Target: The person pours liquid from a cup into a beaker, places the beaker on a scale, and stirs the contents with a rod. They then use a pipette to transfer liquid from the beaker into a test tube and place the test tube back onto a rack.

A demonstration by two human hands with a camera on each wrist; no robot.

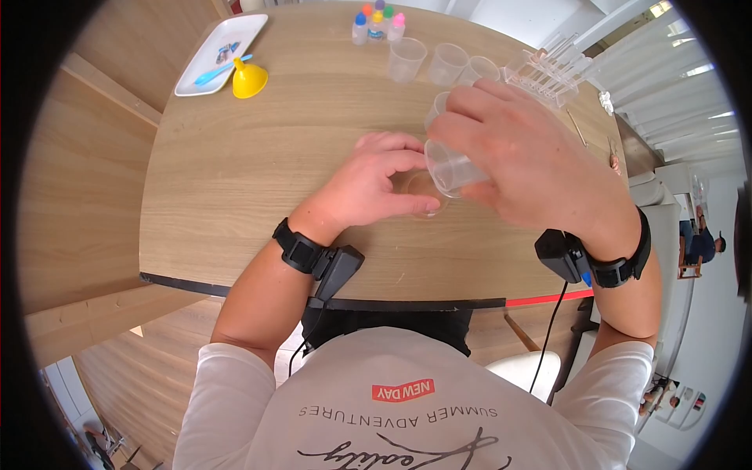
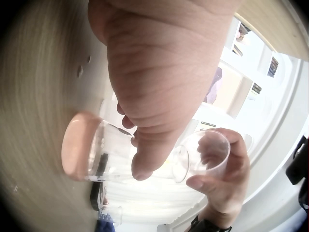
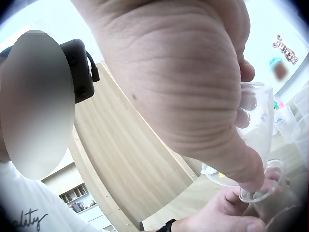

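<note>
My left hand [image 1: 372, 180] curls round a clear plastic cup that stands on the table; the left wrist view shows this cup [image 2: 79, 147] with pinkish-orange liquid in its lower part. Above it, my right hand [image 1: 521, 153] grips a second clear cup [image 1: 448, 171], tipped so its mouth points toward the lower cup. In the right wrist view the tipped cup [image 3: 260, 121] overlaps the rim [image 3: 281, 180] of the lower one. No liquid shows in the tipped cup. Behind my right fingers another clear cup [image 1: 435, 106] is partly hidden.
Several clear cups [image 1: 407, 61] line the far side, beside a clear rack [image 1: 548, 78] with thin tubes. Small bottles with coloured caps [image 1: 376, 30] stand at the back. At far left lie a white tray [image 1: 194, 66], a blue spoon [image 1: 211, 77] and a yellow funnel [image 1: 249, 81].
</note>
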